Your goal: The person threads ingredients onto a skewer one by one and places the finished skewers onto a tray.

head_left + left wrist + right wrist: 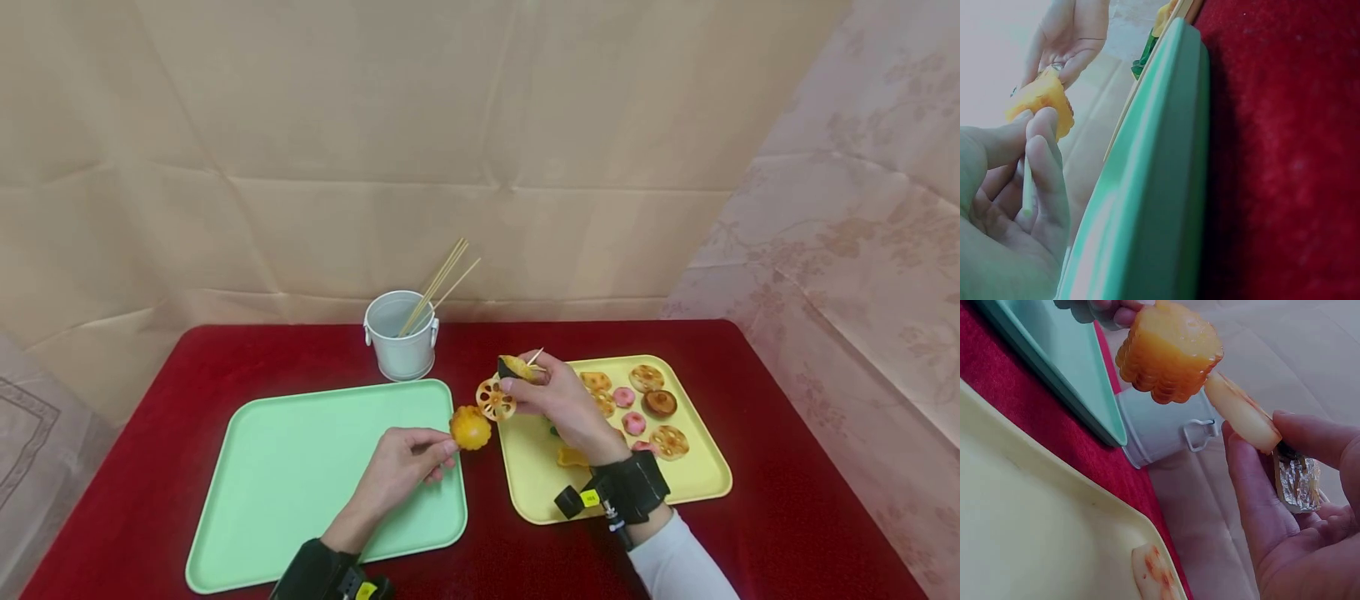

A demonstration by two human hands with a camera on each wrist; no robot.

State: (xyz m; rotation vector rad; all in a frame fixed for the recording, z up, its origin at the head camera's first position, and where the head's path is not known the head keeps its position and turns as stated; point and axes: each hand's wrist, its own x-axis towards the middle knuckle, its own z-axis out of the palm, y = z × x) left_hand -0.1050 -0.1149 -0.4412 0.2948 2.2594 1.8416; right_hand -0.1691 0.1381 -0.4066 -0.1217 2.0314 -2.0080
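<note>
My left hand (pixel 408 467) pinches the lower end of a wooden skewer (pixel 1027 190) over the right edge of the green tray (pixel 322 475). Threaded on it, right by those fingertips, is a yellow corn piece (pixel 470 428). Beyond the corn sits a lotus root slice (pixel 496 400), seen edge-on in the right wrist view. At the far end my right hand (pixel 562 404) grips a yellow wedge with a dark rind, like a pumpkin slice (pixel 517 367); its side looks silvery (pixel 1299 481) in the right wrist view. A pale skewer tip pokes out past the wedge.
Under my right hand lies a yellow tray (pixel 705 483) with lotus slices (pixel 669 442), a mushroom-like brown piece (pixel 660 404) and pink pieces (pixel 633 423). A white bucket (pixel 402 354) with several skewers (pixel 442 279) stands behind on the red tabletop (pixel 300 354).
</note>
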